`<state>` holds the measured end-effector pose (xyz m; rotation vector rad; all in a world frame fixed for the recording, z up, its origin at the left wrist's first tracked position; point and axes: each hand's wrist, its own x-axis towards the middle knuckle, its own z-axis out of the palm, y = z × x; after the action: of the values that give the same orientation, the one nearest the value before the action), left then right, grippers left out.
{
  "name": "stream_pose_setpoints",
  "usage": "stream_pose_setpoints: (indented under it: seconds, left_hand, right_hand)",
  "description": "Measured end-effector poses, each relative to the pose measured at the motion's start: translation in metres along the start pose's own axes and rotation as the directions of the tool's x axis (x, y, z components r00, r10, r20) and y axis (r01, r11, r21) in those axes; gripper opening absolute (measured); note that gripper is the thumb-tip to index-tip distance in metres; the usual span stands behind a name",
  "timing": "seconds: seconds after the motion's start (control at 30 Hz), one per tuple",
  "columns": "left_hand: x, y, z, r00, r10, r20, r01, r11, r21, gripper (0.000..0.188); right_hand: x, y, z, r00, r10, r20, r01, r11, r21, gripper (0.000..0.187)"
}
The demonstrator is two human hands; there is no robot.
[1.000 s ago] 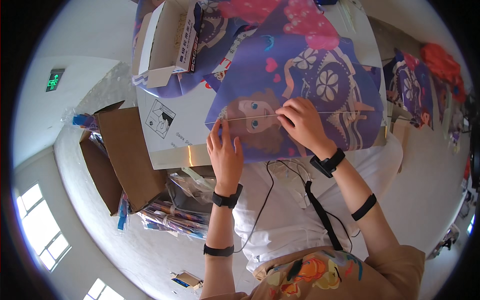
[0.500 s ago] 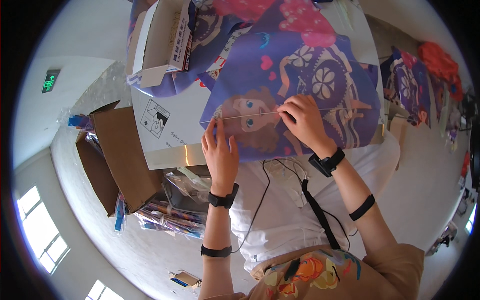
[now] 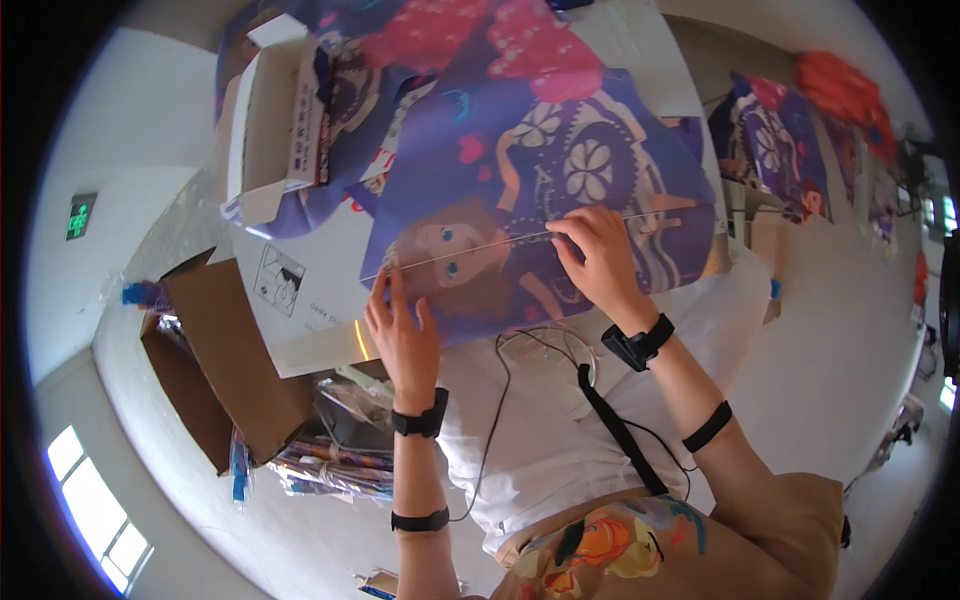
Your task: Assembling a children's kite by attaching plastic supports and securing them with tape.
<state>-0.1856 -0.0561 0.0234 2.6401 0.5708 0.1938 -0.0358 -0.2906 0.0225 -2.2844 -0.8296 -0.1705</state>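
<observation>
A purple printed sheet (image 3: 455,330) with a cartoon girl lies across the near side of the table. A thin pale cord (image 3: 430,262), or perhaps a fine rod, crosses it nearly straight from the left edge toward the right. My left hand (image 3: 403,345) rests at its left end, fingers stretched out and fingertips on the sheet. Farther right, my right hand (image 3: 602,262) has bent fingers drawn together, their tips on the cord near the middle of the sheet. Its thumb sits just below, and the exact grip is partly hidden.
An open white carton (image 3: 272,130) stands at the table's back left on more purple sheets. Left of the table are a brown cardboard box (image 3: 225,350) and wrapped bundles (image 3: 335,468). More printed sheets (image 3: 770,150) and a red bag (image 3: 840,85) lie to the right.
The view has shifted, so everything sits farther left and most of it lower. My left hand stays at the cord's left end. The right thumb looks farther from the fingertips.
</observation>
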Motion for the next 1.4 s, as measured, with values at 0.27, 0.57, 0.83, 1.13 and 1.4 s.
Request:
stream_pose_setpoints:
  seconds: [0.27, 0.57, 0.83, 1.13, 1.4]
  left_hand:
    - [-0.005, -0.007, 0.003, 0.997, 0.077, -0.029, -0.076, 0.996, 0.053, 0.053]
    - [-0.006, -0.001, -0.001, 0.999, 0.048, 0.008, -0.048, 0.997, 0.058, 0.053]
    - [-0.007, 0.0, -0.001, 0.998, 0.064, 0.016, -0.065, 0.996, 0.054, 0.052]
    - [-0.007, 0.0, -0.002, 0.998, 0.062, 0.025, -0.064, 0.996, 0.062, 0.052]
    - [-0.006, 0.002, -0.003, 0.997, 0.07, 0.039, -0.072, 0.996, 0.053, 0.053]
  right_hand:
    - [-0.022, 0.028, -0.018, 0.997, 0.05, -0.055, -0.056, 0.991, -0.121, 0.022]
    - [-0.024, 0.031, -0.016, 0.991, 0.099, -0.085, -0.106, 0.991, -0.083, 0.02]
    - [-0.023, 0.037, -0.014, 0.98, 0.135, -0.149, -0.14, 0.99, -0.027, 0.018]
    - [-0.022, 0.039, -0.011, 0.975, 0.138, -0.175, -0.139, 0.99, 0.002, 0.019]
    - [-0.021, 0.038, -0.015, 0.98, 0.134, -0.149, -0.139, 0.99, -0.022, 0.02]
